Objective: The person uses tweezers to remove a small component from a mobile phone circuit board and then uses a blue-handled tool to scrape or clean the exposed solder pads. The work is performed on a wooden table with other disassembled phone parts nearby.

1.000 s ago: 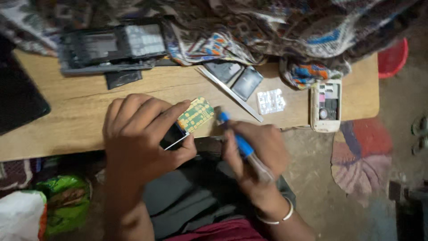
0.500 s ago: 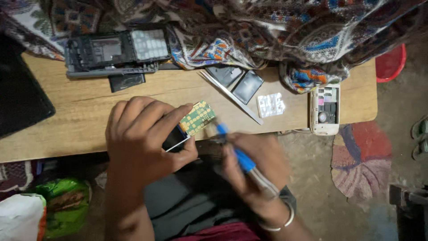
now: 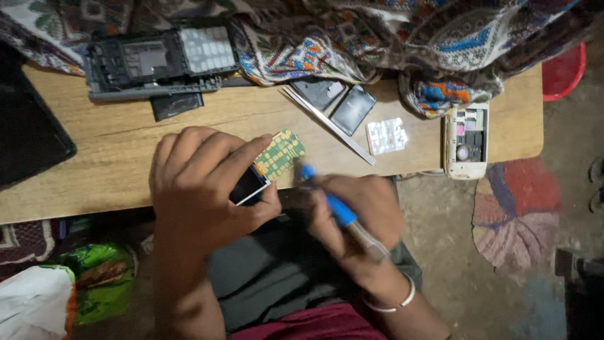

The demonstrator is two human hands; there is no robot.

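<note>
Head view, looking straight down: the left hand (image 3: 201, 189) is clamped around a small phone circuit board (image 3: 277, 156), thumb and fingers pinching the end that carries the little screen (image 3: 248, 186), with the green-and-gold keypad end poking out over the near edge of the bench (image 3: 126, 151). The right hand (image 3: 358, 217) is wrapped around a blue-handled screwdriver (image 3: 333, 204), its tip angled up at the lower edge of the board, touching it or just short of it; motion blur hides which. So by the look of it the phone is already well apart: the board is out of its shell and being worked on in the air, just off the bench's front edge. Along the far edge lies a dark phone frame with a pale keypad sheet (image 3: 160, 60), a black cover (image 3: 176, 104) just below it. Toward the middle sit two dark battery-like pieces (image 3: 336, 101) and a thin metal strip (image 3: 330, 126), then a small white keypad mat (image 3: 386, 136). Near the right end rests a white phone back shell (image 3: 466, 141), open side up. A patterned cloth (image 3: 390, 38) drapes over the far edge. Nothing has gone back together yet; I judge this mid-strip or mid-repair, with reassembly all left to do.
</note>
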